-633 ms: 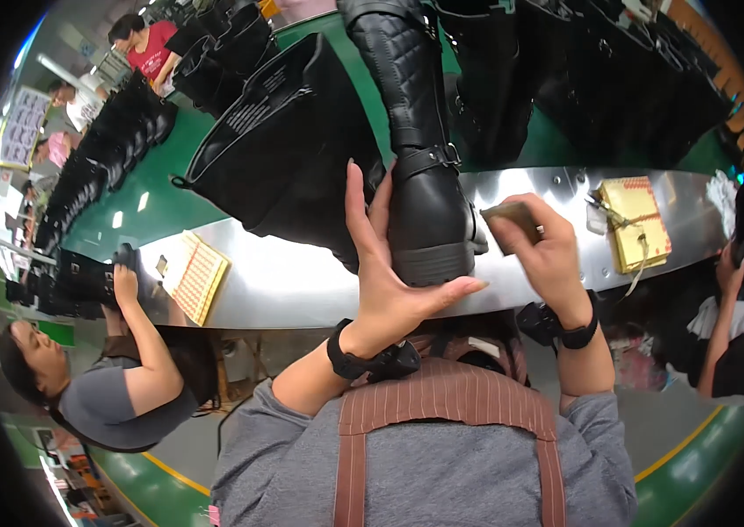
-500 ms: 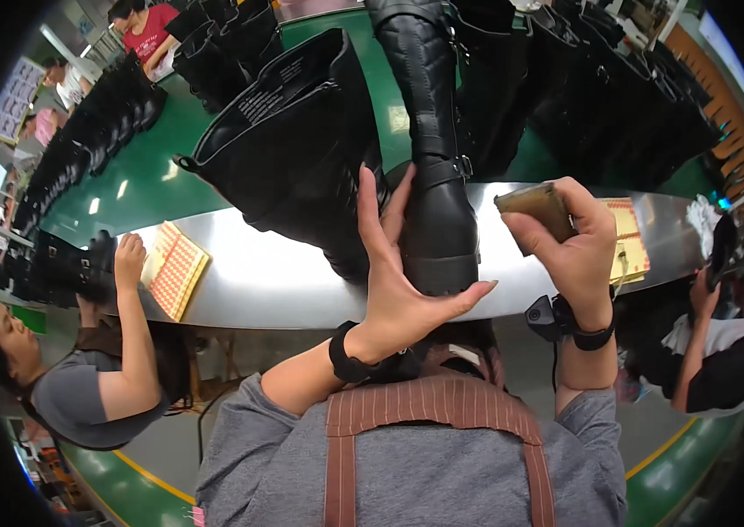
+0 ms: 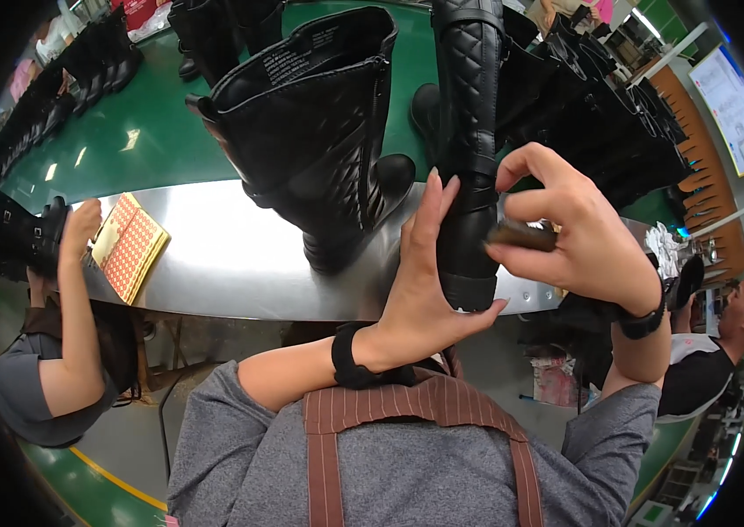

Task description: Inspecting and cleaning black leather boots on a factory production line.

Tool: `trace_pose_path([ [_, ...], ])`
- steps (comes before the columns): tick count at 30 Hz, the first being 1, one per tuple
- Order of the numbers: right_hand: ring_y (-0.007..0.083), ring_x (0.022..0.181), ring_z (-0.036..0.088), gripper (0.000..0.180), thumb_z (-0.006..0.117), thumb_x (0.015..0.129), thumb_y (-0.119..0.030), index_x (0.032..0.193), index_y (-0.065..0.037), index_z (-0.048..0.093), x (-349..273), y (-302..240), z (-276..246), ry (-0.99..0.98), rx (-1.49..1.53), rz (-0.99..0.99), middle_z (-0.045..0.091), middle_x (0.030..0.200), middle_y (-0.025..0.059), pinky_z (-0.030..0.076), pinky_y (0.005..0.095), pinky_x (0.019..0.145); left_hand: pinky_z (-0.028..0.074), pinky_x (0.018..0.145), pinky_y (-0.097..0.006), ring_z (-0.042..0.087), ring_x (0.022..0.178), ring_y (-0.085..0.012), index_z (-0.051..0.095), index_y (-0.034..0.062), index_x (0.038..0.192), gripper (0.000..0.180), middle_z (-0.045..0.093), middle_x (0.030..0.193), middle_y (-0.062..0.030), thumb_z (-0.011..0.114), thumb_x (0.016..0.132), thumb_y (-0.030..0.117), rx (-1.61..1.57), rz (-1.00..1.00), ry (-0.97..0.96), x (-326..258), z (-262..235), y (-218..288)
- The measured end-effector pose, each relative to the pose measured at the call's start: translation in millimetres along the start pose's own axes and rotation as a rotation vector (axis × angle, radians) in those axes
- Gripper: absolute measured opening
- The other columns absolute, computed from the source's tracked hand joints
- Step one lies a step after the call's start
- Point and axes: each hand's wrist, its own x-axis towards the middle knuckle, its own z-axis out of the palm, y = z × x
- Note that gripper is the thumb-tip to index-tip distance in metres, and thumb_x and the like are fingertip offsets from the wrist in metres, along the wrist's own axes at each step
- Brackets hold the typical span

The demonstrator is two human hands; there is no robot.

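A tall black quilted boot lies in front of me with its heel toward me and its shaft pointing away. My left hand grips its heel end, fingers along the left side and thumb at the near edge of the heel. In my right hand, thumb and fingers pinch a small brown block, kind unclear, against or very close to the boot's right side. Another tall black boot stands upright to the left, its zip and pale-printed lining showing.
The metal table edge runs beside a green surface. Black boots crowd the right and line the far left. Left lies a red-patterned yellow pad. A co-worker's hand touches boots beside it; another person sits at right.
My right hand has brought the brown block leftward to the boot's side. My left hand still holds the boot's heel. The view has shifted, and the pad on the right is now hidden.
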Motion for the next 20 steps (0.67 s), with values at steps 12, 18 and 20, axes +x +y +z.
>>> trace_pose_path([
  [12, 0.0278, 0.085, 0.062, 0.025, 0.078, 0.073, -0.017, 0.075, 0.003, 0.063, -7, 1, 10, 0.18, 0.056, -0.045, 0.058, 0.103, 0.0142, 0.05, 0.0345, 0.069, 0.027, 0.112, -0.045, 0.026, 0.139, -0.0364, -0.005, 0.0038, 0.152, 0.125, 0.014, 0.153, -0.0245, 0.085, 0.065, 0.013, 0.121, 0.008, 0.014, 1, 0, 3],
  [18, 0.0274, 0.081, 0.063, 0.027, 0.079, 0.073, -0.018, 0.078, 0.005, 0.065, -7, -1, 14, 0.174, 0.105, 0.161, 0.06, 0.097, 0.0144, 0.051, 0.035, 0.07, 0.026, 0.113, -0.045, 0.025, 0.14, -0.0375, -0.003, 0.0043, 0.152, 0.123, 0.016, 0.153, -0.0245, 0.084, 0.066, 0.013, 0.179, 0.015, 0.02, 1, 4, 6],
  [20, 0.0269, 0.08, 0.063, 0.031, 0.077, 0.078, -0.025, 0.084, 0.004, 0.068, -2, 1, 24, 0.234, 0.035, 0.014, 0.06, 0.099, 0.0133, 0.052, 0.0349, 0.069, 0.023, 0.114, -0.046, 0.024, 0.14, -0.0384, -0.003, 0.0058, 0.153, 0.121, 0.017, 0.155, -0.0219, 0.083, 0.068, 0.013, 0.085, 0.006, 0.044, 1, 4, 3],
])
